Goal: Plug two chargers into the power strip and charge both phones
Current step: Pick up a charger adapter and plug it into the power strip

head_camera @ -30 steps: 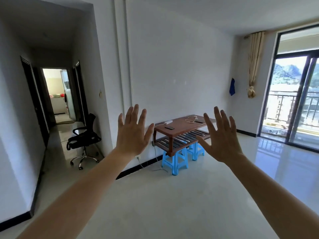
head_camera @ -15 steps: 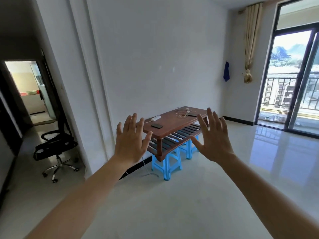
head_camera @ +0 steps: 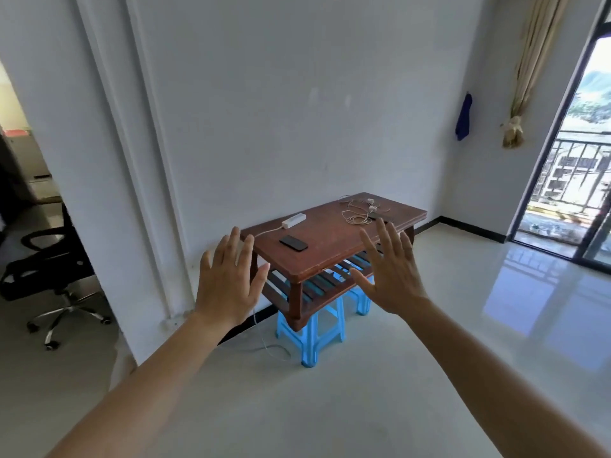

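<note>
Your left hand [head_camera: 228, 285] and right hand [head_camera: 393, 276] are raised palms-forward, fingers [head_camera: 385, 234] spread, holding nothing. Ahead, the tabletop [head_camera: 334, 246] carries the power strip [head_camera: 293, 219], a phone [head_camera: 293, 242] and tangled chargers [head_camera: 362, 211].

A sparsely furnished home living room is showing here: plain white walls [head_camera: 297, 94], a glossy pale tiled floor [head_camera: 429, 358], a tied-back beige curtain [head_camera: 525, 71] hanging beside a dark-framed glass balcony door [head_camera: 562, 133], and a low brown wooden coffee table [head_camera: 334, 249].
</note>
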### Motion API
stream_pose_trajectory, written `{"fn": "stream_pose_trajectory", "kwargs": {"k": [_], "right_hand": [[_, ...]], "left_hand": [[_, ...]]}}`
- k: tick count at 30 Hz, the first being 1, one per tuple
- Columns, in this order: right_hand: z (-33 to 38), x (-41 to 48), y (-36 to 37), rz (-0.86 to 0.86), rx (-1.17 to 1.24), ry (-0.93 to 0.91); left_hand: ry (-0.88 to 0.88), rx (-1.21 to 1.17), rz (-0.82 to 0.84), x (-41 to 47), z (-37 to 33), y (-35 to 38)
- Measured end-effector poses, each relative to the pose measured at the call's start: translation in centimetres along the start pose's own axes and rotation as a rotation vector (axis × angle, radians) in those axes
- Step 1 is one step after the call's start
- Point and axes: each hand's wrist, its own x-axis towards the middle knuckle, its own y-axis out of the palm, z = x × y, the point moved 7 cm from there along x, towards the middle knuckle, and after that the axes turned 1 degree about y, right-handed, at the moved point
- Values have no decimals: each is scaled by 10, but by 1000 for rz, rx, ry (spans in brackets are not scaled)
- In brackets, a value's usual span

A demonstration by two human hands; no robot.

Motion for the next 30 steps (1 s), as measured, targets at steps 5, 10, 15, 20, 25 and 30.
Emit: {"fn": "stream_pose_trajectory", "kwargs": {"k": [5, 10, 15, 20, 25, 30], "right_hand": [[-67, 86, 64, 14, -38, 26], [-165, 137, 130, 4, -49, 161], [-258, 188, 234, 46, -25, 273], [-346, 289, 319, 88, 32, 269], [-410, 401, 388, 130, 132, 307], [-443, 485, 473, 218, 139, 216]], "left_hand": [[51, -39, 65, 138, -21, 90], [198, -62, 113, 256, -88, 184], [275, -42, 183, 341, -143, 295], [247, 14, 225, 457, -169, 382], [196, 29, 235, 563, -175, 436], [148, 40, 245, 644, -175, 504]]}}
